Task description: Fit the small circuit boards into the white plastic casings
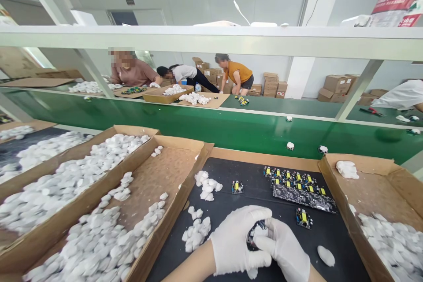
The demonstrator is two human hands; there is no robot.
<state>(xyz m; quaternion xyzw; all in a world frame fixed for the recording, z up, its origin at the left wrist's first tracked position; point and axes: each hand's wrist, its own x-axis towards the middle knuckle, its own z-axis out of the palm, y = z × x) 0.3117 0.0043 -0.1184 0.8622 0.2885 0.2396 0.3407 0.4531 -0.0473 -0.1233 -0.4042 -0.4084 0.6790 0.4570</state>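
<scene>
On the black mat [231, 211], both gloved hands, left hand [236, 242] and right hand [284, 253], clasp 1 circuit board [256, 234] beside white shells [196, 231].

A factory assembly floor: a long green conveyor belt [211, 130] runs between work stations, cardboard trays [145, 194] hold heaps of white plastic shells [66, 185], small circuit boards [297, 183] lie in rows, workers [236, 75] sort parts, cartons [337, 83] stack by the wall

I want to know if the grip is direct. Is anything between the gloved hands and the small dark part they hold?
Only the white gloves. Left hand and right hand both close around the small dark part above the black mat; no loose white pieces or boards lie between them.
</scene>
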